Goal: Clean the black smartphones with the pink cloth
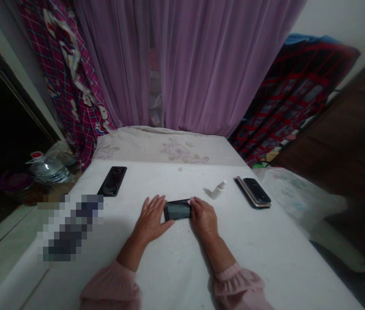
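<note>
A dark smartphone (178, 209) lies sideways on the white table cover, its glossy face up. My left hand (151, 219) braces its left end, with the fingers stretched along the far side and the thumb at the near lower edge. Over the right end, my right hand (204, 218) has its fingers bent and pressed together. A small pinkish bit shows at those fingertips, by the phone's upper right corner; what it is I cannot make out. Just beyond the right hand, a small white spray bottle (218, 190) stands on the cover.
Several stacked phones (255, 192) lie at the right of the table (176, 267). Another black phone (113, 181) is at the left, near a blurred-out patch (72, 228). Purple curtains (201, 64) hang behind. A large water bottle (48, 167) stands off the table's left side.
</note>
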`<state>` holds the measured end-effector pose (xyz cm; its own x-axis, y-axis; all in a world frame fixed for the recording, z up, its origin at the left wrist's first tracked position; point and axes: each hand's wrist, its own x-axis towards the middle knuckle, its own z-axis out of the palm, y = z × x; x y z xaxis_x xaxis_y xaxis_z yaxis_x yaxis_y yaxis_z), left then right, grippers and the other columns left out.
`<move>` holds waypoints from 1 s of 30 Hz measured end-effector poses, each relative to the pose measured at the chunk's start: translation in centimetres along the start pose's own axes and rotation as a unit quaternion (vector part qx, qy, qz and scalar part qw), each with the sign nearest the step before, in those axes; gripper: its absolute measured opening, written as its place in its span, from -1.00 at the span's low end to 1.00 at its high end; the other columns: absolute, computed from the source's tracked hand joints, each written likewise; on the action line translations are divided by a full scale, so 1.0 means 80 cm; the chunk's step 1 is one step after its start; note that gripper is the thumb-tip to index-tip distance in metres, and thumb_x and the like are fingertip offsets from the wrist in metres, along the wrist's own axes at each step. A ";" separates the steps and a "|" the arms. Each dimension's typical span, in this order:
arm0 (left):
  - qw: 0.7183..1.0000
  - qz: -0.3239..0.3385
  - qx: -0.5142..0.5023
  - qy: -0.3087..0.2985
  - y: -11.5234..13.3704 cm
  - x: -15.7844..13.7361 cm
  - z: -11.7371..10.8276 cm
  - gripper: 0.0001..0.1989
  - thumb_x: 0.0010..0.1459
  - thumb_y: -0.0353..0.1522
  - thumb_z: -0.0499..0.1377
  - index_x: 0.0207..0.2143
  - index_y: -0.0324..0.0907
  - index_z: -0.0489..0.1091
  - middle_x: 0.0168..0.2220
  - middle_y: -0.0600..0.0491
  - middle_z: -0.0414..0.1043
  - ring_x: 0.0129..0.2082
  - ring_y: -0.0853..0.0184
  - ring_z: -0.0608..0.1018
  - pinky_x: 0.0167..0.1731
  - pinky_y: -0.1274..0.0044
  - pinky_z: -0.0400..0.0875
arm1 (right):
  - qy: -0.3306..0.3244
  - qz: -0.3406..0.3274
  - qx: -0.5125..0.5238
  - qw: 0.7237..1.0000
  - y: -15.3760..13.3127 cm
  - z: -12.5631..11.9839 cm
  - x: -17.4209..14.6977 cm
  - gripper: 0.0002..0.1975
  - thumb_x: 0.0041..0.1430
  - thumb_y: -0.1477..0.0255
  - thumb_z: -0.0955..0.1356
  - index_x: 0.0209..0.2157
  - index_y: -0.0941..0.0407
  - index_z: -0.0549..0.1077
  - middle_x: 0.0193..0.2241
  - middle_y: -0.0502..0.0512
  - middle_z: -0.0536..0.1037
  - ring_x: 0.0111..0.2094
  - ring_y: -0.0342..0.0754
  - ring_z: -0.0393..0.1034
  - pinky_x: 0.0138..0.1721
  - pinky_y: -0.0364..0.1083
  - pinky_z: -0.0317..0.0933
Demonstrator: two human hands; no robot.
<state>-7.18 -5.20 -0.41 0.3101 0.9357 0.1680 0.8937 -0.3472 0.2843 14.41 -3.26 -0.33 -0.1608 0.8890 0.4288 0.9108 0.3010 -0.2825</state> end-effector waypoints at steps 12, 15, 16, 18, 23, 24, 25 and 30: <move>1.000 0.008 0.002 0.017 -0.003 -0.002 0.006 -0.38 0.17 -0.07 0.11 0.19 -0.20 0.18 0.28 -0.10 0.15 0.30 0.11 0.14 0.29 0.18 -0.15 | 0.001 -0.004 0.005 1.000 -0.009 -0.007 -0.003 -0.68 0.15 0.57 0.26 -0.10 0.15 0.53 -0.13 0.17 0.52 -0.14 0.01 0.29 -0.10 -0.05 0.17; 1.000 0.011 0.006 0.018 -0.004 -0.002 0.007 -0.38 0.18 -0.07 0.10 0.20 -0.21 0.16 0.28 -0.10 0.15 0.30 0.11 0.14 0.28 0.17 -0.14 | 0.007 -0.024 0.017 1.000 -0.015 -0.008 -0.005 -0.72 0.18 0.54 0.27 -0.11 0.16 0.53 -0.14 0.18 0.52 -0.15 0.03 0.29 -0.13 -0.04 0.17; 1.000 0.012 0.007 0.018 -0.004 -0.002 0.007 -0.37 0.18 -0.07 0.10 0.20 -0.21 0.16 0.27 -0.10 0.15 0.29 0.11 0.15 0.28 0.17 -0.14 | 0.008 -0.029 0.022 0.999 -0.018 -0.008 -0.006 -0.74 0.20 0.52 0.27 -0.13 0.15 0.53 -0.15 0.17 0.52 -0.16 0.03 0.30 -0.14 -0.04 0.17; 1.000 0.016 0.009 0.020 -0.005 -0.002 0.008 -0.37 0.18 -0.07 0.10 0.20 -0.21 0.16 0.27 -0.11 0.17 0.29 0.11 0.15 0.28 0.17 -0.13 | 0.013 -0.029 0.033 0.999 -0.023 -0.007 -0.005 -0.78 0.24 0.46 0.28 -0.18 0.12 0.55 -0.20 0.14 0.54 -0.20 0.01 0.31 -0.17 -0.05 0.17; 0.999 0.019 0.010 0.030 -0.007 -0.002 0.010 -0.38 0.18 -0.07 0.10 0.20 -0.20 0.16 0.26 -0.10 0.18 0.29 0.12 0.15 0.28 0.19 -0.14 | 0.046 -0.024 0.053 0.997 -0.028 0.004 -0.005 -0.81 0.25 0.44 0.30 -0.27 0.07 0.59 -0.28 0.10 0.57 -0.27 -0.02 0.33 -0.22 -0.07 0.16; 0.999 0.020 0.009 0.030 -0.007 -0.002 0.011 -0.38 0.18 -0.07 0.09 0.20 -0.19 0.16 0.26 -0.10 0.18 0.29 0.12 0.15 0.28 0.19 -0.14 | 0.052 -0.026 0.056 0.997 -0.027 0.006 -0.005 -0.82 0.24 0.44 0.31 -0.27 0.07 0.59 -0.28 0.10 0.57 -0.27 -0.02 0.33 -0.22 -0.07 0.16; 0.999 0.021 0.009 0.029 -0.007 -0.003 0.011 -0.38 0.19 -0.07 0.09 0.20 -0.19 0.15 0.27 -0.10 0.17 0.29 0.12 0.15 0.28 0.19 -0.14 | 0.056 -0.029 0.059 0.996 -0.026 0.007 -0.006 -0.82 0.24 0.44 0.32 -0.27 0.06 0.59 -0.28 0.10 0.57 -0.28 -0.02 0.33 -0.23 -0.07 0.16; 1.000 0.015 0.008 0.021 -0.008 -0.003 0.011 -0.37 0.19 -0.07 0.09 0.21 -0.20 0.14 0.28 -0.10 0.15 0.30 0.12 0.13 0.29 0.19 -0.17 | 0.072 -0.010 0.059 0.996 -0.015 0.009 -0.004 -0.83 0.23 0.44 0.33 -0.29 0.07 0.60 -0.29 0.10 0.59 -0.31 -0.02 0.33 -0.25 -0.06 0.17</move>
<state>-7.51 -5.16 -1.46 0.3235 0.9214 0.2153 0.8893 -0.3738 0.2633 13.07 -3.64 -0.78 -0.1146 0.8258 0.5522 0.8553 0.3647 -0.3680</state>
